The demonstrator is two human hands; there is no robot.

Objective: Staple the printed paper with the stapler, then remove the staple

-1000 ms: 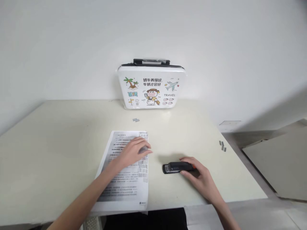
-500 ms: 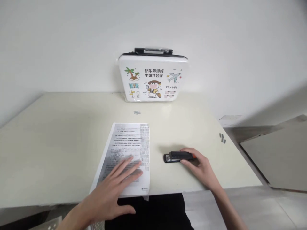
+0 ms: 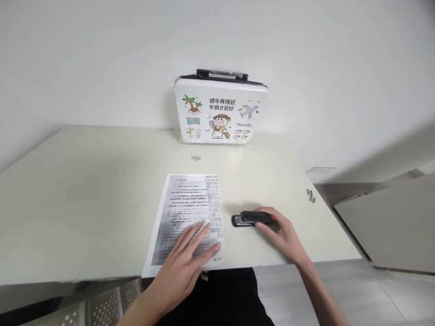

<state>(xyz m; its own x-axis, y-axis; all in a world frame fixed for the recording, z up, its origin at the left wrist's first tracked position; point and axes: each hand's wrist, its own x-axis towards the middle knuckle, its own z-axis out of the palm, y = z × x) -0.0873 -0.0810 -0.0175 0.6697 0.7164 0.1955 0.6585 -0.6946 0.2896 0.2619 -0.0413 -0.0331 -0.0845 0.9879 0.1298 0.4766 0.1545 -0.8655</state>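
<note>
A stack of printed paper [image 3: 190, 199] lies on the table near its front edge, with dense text and a barcode-like strip down its right side. My left hand [image 3: 190, 256] rests on the lower part of the sheets, fingers stretched out and covering some print. Just right of the paper sits a black stapler [image 3: 253, 217], its nose pointing left toward the sheets. My right hand [image 3: 280, 231] grips the stapler's rear end, thumb along the near side and fingers on the far side. A narrow gap separates stapler and paper.
A white cartoon-printed case [image 3: 217, 108] with a black handle stands at the back against the wall. Small grey staple strips [image 3: 196, 158] lie in front of it, and more staple strips [image 3: 310, 196] lie near the right edge of the table [image 3: 84, 194].
The paper has shifted right, closer to the stapler, with my left hand moving along on it. My right hand keeps its grip on the stapler. The view has turned slightly.
</note>
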